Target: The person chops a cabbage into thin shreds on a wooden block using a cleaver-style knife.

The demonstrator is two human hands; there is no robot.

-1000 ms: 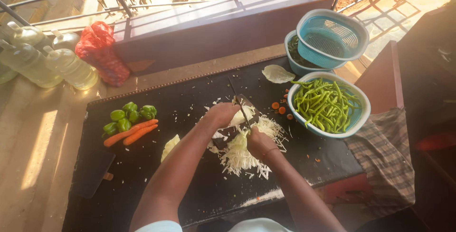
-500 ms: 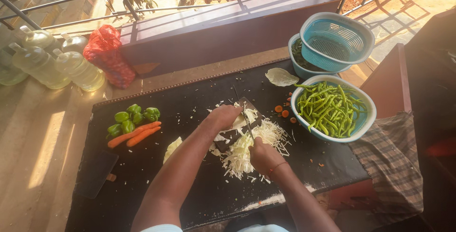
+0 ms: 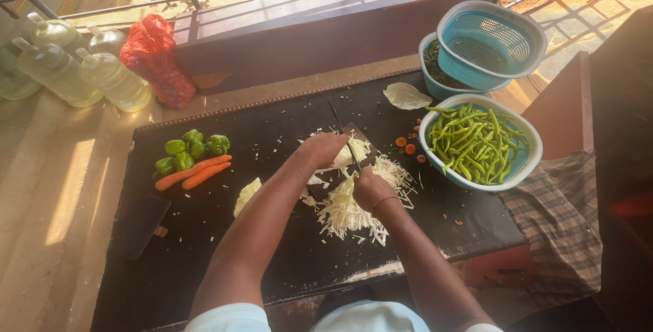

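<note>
My left hand (image 3: 322, 150) presses down on a pale cabbage wedge (image 3: 348, 154) lying on a small dark cutting board (image 3: 322, 196). My right hand (image 3: 372, 189) grips the handle of a knife (image 3: 343, 139) whose blade runs away from me beside the wedge. A heap of shredded cabbage (image 3: 347, 211) spreads under and in front of my right hand on the black table (image 3: 218, 237).
Green peppers (image 3: 190, 150) and two carrots (image 3: 192, 173) lie at left, a cabbage piece (image 3: 246, 195) nearer. A bowl of green beans (image 3: 479, 143), a teal colander (image 3: 491, 41), a cabbage leaf (image 3: 405, 96), carrot slices (image 3: 405, 146) sit at right. Bottles (image 3: 61, 67), a red bag (image 3: 155, 60) stand behind.
My right hand moved the knife back toward me and forward again along the cabbage wedge. The left hand stayed on the wedge. The view shifted slightly.
</note>
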